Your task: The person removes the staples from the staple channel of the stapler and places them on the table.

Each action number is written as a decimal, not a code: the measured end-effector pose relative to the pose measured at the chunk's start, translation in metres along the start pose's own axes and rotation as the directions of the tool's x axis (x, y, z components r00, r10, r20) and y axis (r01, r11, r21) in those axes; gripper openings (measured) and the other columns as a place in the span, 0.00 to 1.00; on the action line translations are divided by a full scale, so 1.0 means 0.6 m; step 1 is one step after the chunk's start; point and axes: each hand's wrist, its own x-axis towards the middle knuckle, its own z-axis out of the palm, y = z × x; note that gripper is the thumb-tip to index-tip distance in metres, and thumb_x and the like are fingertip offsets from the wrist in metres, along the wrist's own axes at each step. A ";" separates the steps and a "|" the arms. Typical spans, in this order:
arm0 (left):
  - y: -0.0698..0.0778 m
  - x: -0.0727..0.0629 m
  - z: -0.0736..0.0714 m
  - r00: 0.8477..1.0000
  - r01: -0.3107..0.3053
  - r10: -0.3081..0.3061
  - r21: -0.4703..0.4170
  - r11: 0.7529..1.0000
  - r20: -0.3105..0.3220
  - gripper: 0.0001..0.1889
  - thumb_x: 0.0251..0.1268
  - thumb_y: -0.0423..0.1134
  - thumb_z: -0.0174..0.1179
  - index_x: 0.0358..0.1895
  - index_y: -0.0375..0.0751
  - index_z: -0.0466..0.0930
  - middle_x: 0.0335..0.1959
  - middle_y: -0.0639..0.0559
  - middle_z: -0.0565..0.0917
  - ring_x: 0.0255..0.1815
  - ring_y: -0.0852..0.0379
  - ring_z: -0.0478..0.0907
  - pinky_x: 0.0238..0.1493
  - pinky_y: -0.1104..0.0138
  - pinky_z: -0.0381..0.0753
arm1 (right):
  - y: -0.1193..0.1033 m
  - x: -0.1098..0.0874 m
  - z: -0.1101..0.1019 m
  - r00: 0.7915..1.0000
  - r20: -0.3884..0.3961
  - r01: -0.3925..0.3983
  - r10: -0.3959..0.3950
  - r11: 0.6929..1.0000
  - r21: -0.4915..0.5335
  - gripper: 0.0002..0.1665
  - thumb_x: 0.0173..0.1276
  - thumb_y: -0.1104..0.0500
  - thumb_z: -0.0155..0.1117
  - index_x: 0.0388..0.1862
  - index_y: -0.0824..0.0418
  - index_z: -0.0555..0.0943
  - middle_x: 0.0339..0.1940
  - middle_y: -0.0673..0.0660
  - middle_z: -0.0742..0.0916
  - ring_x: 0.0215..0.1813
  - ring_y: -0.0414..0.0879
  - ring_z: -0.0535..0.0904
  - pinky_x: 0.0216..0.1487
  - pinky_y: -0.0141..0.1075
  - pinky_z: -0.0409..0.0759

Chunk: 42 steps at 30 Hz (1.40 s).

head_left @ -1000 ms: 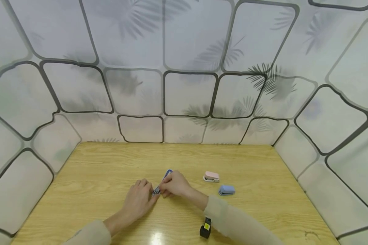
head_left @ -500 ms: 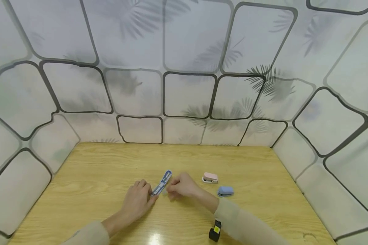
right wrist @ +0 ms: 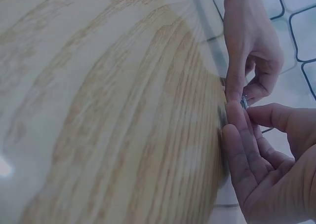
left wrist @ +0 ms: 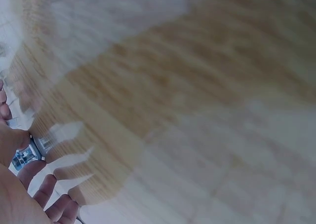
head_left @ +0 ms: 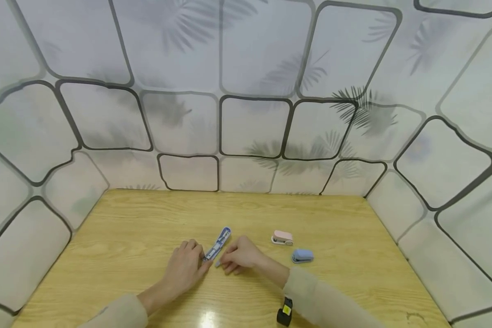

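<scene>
A long blue-and-white stapler (head_left: 218,243) lies opened out on the table, its inner channel facing up and its far end angled right. My left hand (head_left: 182,266) grips its near end between thumb and fingers. The same stapler (left wrist: 27,155) shows blue and silver between the left fingers in the left wrist view. Just right of that end, my right hand (head_left: 243,256) pinches a small grey strip of staples (head_left: 217,263) between thumb and index finger, close over the tabletop. In the right wrist view the two hands' fingertips are close together.
A pink-and-white mini stapler (head_left: 282,237) and a light blue mini stapler (head_left: 302,255) stand to the right of my right hand. A black device with a yellow label (head_left: 284,312) is by the right sleeve. Patterned walls rise behind the wooden table (head_left: 160,214) and at its sides.
My right hand has drawn back from the stapler to the right, uncovering its channel, and the small grey strip now shows at its fingertips. The left hand has stayed at the near end.
</scene>
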 end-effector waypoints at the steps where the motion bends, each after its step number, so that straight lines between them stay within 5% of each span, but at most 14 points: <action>1: 0.000 0.000 0.000 1.000 0.000 0.000 0.000 1.000 0.000 0.15 0.59 0.48 0.78 0.32 0.44 0.83 0.36 0.51 0.81 0.36 0.56 0.76 0.36 0.64 0.77 | 0.001 0.001 0.001 1.000 0.000 -0.002 0.002 1.000 -0.005 0.08 0.67 0.62 0.73 0.30 0.66 0.90 0.25 0.61 0.92 0.24 0.43 0.90 0.22 0.29 0.84; 14: 0.000 -0.002 0.001 1.000 0.004 -0.004 0.005 1.000 -0.006 0.15 0.59 0.48 0.78 0.32 0.45 0.82 0.35 0.53 0.80 0.35 0.58 0.74 0.35 0.65 0.75 | 0.003 0.008 0.001 1.000 -0.007 -0.002 0.002 1.000 0.027 0.07 0.67 0.62 0.74 0.32 0.66 0.90 0.25 0.59 0.92 0.23 0.39 0.88 0.22 0.29 0.84; 20: 0.000 -0.002 0.001 1.000 0.001 -0.001 0.003 1.000 -0.006 0.15 0.59 0.48 0.78 0.32 0.45 0.82 0.34 0.53 0.80 0.35 0.58 0.74 0.34 0.65 0.75 | 0.001 -0.004 -0.014 0.995 0.001 0.096 -0.096 0.994 0.048 0.10 0.69 0.61 0.73 0.40 0.69 0.89 0.31 0.64 0.93 0.26 0.43 0.89 0.28 0.35 0.88; 24: -0.001 -0.002 0.002 1.000 0.001 -0.001 0.009 1.000 -0.002 0.15 0.59 0.48 0.78 0.32 0.45 0.82 0.35 0.53 0.80 0.35 0.58 0.74 0.35 0.65 0.76 | -0.001 -0.015 -0.034 0.979 0.011 0.204 -0.204 0.978 -0.038 0.11 0.72 0.59 0.71 0.43 0.68 0.89 0.35 0.62 0.92 0.30 0.43 0.88 0.32 0.33 0.88; 32: -0.001 -0.003 0.004 1.000 -0.003 0.003 0.026 1.000 0.002 0.15 0.59 0.49 0.78 0.33 0.45 0.82 0.35 0.53 0.80 0.36 0.58 0.75 0.36 0.64 0.78 | -0.011 -0.048 -0.088 0.937 -0.025 0.328 -0.347 0.905 -0.269 0.10 0.76 0.53 0.69 0.47 0.57 0.89 0.40 0.53 0.91 0.39 0.45 0.86 0.38 0.30 0.83; 42: -0.001 -0.004 0.003 1.000 -0.014 0.014 0.022 1.000 -0.012 0.15 0.59 0.49 0.78 0.33 0.45 0.82 0.36 0.52 0.81 0.36 0.56 0.76 0.36 0.63 0.79 | -0.002 -0.069 -0.163 0.851 -0.025 0.450 -0.525 0.751 -0.483 0.16 0.76 0.53 0.69 0.54 0.62 0.87 0.48 0.57 0.92 0.46 0.44 0.87 0.48 0.31 0.86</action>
